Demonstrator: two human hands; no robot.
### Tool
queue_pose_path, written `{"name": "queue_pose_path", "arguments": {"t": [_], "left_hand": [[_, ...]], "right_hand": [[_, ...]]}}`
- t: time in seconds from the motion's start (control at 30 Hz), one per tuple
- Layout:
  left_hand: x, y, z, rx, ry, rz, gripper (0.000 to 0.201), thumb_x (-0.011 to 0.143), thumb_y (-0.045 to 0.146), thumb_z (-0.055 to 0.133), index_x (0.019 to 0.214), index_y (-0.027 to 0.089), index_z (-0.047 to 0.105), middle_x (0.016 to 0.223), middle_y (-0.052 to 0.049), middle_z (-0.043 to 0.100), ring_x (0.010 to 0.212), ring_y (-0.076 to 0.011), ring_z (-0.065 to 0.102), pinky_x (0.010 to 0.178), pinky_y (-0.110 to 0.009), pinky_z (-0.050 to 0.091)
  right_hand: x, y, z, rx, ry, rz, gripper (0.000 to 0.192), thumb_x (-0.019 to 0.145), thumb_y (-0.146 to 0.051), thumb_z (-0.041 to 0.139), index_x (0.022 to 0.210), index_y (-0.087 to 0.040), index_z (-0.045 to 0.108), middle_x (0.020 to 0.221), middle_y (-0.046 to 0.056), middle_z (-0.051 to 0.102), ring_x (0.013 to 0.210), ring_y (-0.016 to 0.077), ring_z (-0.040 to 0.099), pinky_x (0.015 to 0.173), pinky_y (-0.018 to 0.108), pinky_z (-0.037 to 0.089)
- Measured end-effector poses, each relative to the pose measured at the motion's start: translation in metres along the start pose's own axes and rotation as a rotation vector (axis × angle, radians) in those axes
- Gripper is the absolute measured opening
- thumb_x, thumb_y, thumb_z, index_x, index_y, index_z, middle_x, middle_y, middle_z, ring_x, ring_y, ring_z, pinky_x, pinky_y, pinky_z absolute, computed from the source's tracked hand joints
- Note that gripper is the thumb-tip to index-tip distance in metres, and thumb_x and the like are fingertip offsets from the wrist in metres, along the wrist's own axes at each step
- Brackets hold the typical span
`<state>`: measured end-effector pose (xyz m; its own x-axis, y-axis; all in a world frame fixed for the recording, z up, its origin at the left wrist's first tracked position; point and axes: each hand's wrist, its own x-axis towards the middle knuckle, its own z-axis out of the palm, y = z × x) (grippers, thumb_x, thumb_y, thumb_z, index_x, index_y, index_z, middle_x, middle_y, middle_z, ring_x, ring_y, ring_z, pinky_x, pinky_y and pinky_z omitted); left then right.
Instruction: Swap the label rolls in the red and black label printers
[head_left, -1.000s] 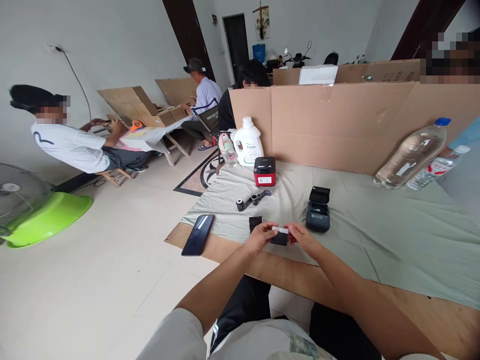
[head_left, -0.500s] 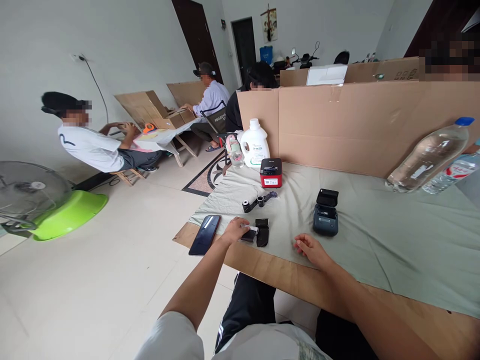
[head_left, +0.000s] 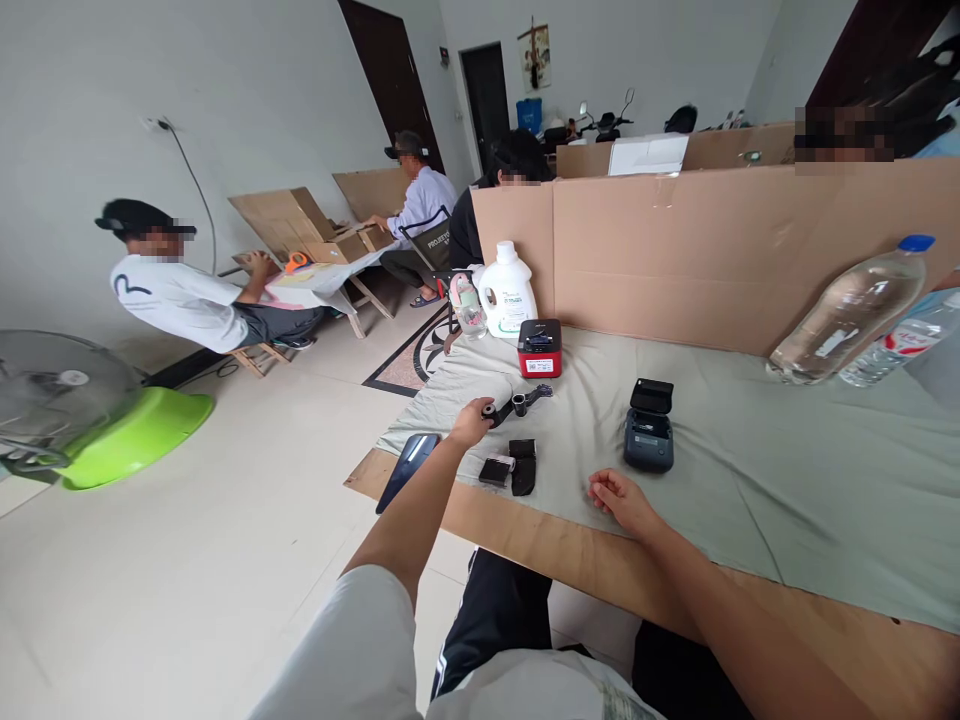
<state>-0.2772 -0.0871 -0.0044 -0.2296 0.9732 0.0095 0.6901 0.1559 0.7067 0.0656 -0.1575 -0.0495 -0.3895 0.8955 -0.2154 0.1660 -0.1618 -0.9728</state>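
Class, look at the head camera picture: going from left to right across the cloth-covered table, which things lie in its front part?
Dark phone → left hand on a small black roll → small black block → black strap piece → right hand → dark label printer.

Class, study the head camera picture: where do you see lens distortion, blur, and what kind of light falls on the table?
Head view: wide-angle bending tilts the water bottle and cardboard screen at the edge; faces are pixel-blurred; soft even daylight, faint shadows under the left hand and right hand.
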Motion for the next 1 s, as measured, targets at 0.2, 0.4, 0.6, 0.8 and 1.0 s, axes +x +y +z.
{"name": "queue_pose_path", "arguments": {"t": [0.2,0.4,0.6,0.8,1.0], "left_hand": [[-0.016,0.032,-0.006,-0.824,0.135,-0.158,0.03,0.057,0.026,0.075,0.079,0.017,0.056,0.073,-0.001,0.06,0.073,-0.0164,0.06,0.069,-0.03,0.048],[-0.066,0.103,0.034,-1.209,-0.259,-0.165,0.033,0.062,0.034,0.078,0.077,0.014,0.056,0.073,-0.002,0.062,0.059,-0.0093,0.056,0.049,-0.019,0.041],[-0.103,0.147,0.088,-1.123,-0.543,-0.204,0.041,0.067,0.048,0.074,0.076,0.013,0.054,0.064,-0.002,0.06,0.055,-0.0095,0.056,0.048,-0.019,0.039],[-0.106,0.153,0.106,-0.633,-0.272,0.014,0.041,0.074,0.056,0.062,0.084,0.017,0.054,0.074,-0.003,0.061,0.064,-0.0148,0.059,0.055,-0.026,0.045],[-0.102,0.16,0.107,-0.329,-0.324,0.687,0.042,0.082,0.025,0.058,0.123,0.024,0.053,0.125,-0.009,0.054,0.119,-0.0219,0.048,0.098,-0.039,0.041]], "right_hand": [[-0.005,-0.005,0.003,-0.116,0.026,-0.091,0.027,0.078,-0.044,0.052,0.09,-0.02,0.056,0.077,0.003,0.064,0.062,0.0153,0.058,0.056,0.03,0.047],[-0.015,-0.047,0.004,-0.51,0.304,-0.647,0.042,0.082,-0.035,0.056,0.122,-0.022,0.051,0.121,0.011,0.056,0.108,0.0247,0.053,0.088,0.042,0.047],[-0.018,-0.054,-0.01,-0.598,0.347,-0.801,0.042,0.088,-0.034,0.05,0.129,-0.024,0.046,0.118,0.009,0.059,0.11,0.0241,0.052,0.096,0.045,0.042],[-0.026,-0.034,-0.026,-0.221,0.349,-0.478,0.035,0.087,-0.043,0.05,0.115,-0.022,0.051,0.106,0.007,0.062,0.091,0.0201,0.06,0.082,0.036,0.049],[-0.025,-0.035,-0.037,0.045,0.254,-0.377,0.037,0.083,-0.053,0.052,0.099,-0.02,0.053,0.088,0.003,0.062,0.081,0.0171,0.058,0.072,0.032,0.048]]}}
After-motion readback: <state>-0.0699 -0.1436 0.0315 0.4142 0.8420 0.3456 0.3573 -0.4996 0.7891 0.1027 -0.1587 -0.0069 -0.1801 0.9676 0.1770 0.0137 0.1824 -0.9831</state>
